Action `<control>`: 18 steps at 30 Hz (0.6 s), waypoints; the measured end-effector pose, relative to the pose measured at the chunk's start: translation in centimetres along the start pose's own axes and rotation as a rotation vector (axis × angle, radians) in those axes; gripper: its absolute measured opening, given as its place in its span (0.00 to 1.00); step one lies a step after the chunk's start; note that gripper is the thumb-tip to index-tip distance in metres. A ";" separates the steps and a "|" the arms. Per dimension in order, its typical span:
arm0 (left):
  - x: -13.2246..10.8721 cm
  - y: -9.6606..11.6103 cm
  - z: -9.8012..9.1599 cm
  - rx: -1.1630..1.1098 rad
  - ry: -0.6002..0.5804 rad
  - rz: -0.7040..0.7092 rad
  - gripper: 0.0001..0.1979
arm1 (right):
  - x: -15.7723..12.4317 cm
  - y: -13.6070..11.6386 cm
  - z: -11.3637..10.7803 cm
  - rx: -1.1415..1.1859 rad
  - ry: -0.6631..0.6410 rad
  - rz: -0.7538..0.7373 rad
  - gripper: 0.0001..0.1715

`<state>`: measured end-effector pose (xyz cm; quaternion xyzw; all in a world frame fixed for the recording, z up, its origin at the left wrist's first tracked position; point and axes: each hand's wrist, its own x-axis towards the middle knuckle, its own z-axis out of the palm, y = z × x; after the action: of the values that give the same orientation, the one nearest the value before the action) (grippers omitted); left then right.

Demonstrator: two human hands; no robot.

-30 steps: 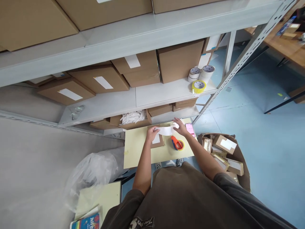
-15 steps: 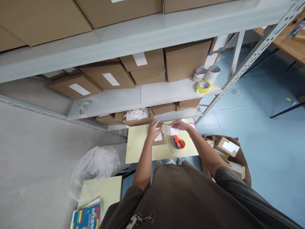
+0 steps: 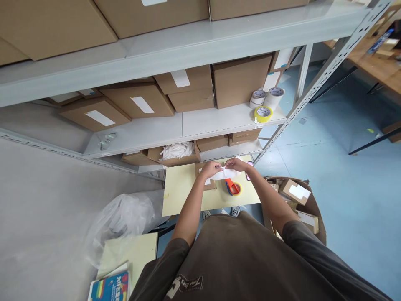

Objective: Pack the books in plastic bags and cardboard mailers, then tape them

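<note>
Well, nearest is the dark shirt point(image 3: 232, 255) at the bottom centre of the frame, with a colourful printed book point(image 3: 109, 288) in the lower left corner. Beyond it, just below and right of the middle, the left hand point(image 3: 211, 169) and the right hand point(image 3: 236, 164) come close together, each with its grip pinched on the same white paper strip point(image 3: 231, 173), held above the pale yellow desk point(image 3: 181, 188). Just below the strip in the frame sits an orange and blue tape dispenser point(image 3: 230, 184); left of that lies a flat cardboard box point(image 3: 209, 187), partly hidden by the left hand. A phone point(image 3: 249, 174) shows beside the right wrist. To the lower right, a big open carton point(image 3: 320, 228) holds taped parcels point(image 3: 297, 192). Farther off, the grey shelf point(image 3: 205, 124) carries brown boxes point(image 3: 242, 81) and, towards its right end, white tape rolls point(image 3: 273, 100) and a yellow one; a wooden desk point(image 3: 372, 67) stands at upper right
</note>
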<state>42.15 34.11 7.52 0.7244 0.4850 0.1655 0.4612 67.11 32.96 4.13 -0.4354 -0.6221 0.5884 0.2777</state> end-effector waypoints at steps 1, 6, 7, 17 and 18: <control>-0.1 -0.1 0.1 -0.005 0.023 -0.008 0.17 | 0.0 0.2 0.1 0.011 0.006 0.005 0.19; -0.6 -0.3 0.5 -0.027 0.065 -0.024 0.17 | 0.0 1.0 0.6 0.035 0.033 0.023 0.19; -0.7 -0.3 0.6 -0.030 0.066 -0.022 0.17 | 0.0 1.1 0.7 0.033 0.026 0.024 0.19; -1.0 -0.7 0.5 -0.055 0.083 -0.032 0.11 | -0.2 0.2 1.5 0.048 0.051 0.035 0.22; -1.1 -0.7 0.5 -0.054 0.082 -0.031 0.11 | -0.2 0.1 1.6 0.054 0.054 0.036 0.23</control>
<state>41.61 33.01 6.92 0.6967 0.5100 0.2011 0.4626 65.83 31.95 3.84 -0.4545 -0.5903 0.5981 0.2954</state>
